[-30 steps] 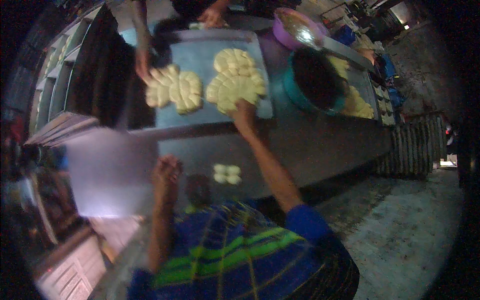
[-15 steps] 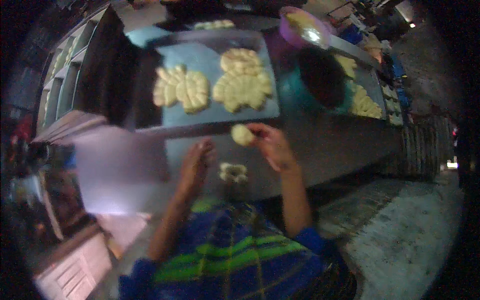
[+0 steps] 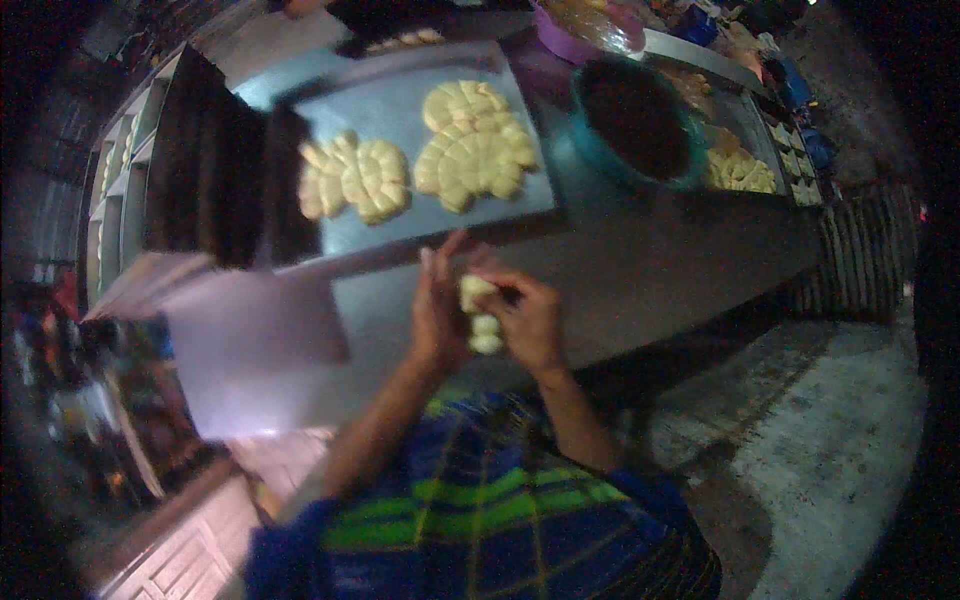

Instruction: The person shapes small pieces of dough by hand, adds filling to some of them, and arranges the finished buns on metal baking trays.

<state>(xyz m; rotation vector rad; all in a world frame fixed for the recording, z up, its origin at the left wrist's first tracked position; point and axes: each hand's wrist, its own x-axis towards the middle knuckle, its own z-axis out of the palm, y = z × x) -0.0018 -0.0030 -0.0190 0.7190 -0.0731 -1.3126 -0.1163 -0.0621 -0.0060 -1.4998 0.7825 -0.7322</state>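
Room: dim workplace with rough floor [image 3: 800, 470]; a grey surface [image 3: 640, 255] crosses in front of the person.
Tray: the metal tray [image 3: 385, 112] bears two dough shapes, the left one [image 3: 355, 180] and the right one [image 3: 475, 150], set apart, probably so they do not stick together.
Right hand: the right hand [image 3: 530, 318] has its fingers bent and pinching a pale dough piece [image 3: 477, 290], just before the tray.
Left hand: the left hand [image 3: 438, 312] is released, fingers stretched upward beside this piece, perhaps to steady it; whether they touch it, I cannot tell.
Dough balls: small dough balls [image 3: 486, 336] lie between the hands, likely kept there for easy reach.
Tub: the teal tub [image 3: 590, 155] stands right of the tray; its dark contents are unclear.
Hard to see: fingertips are blurred; the purple basin [image 3: 562, 42] is cut off above.
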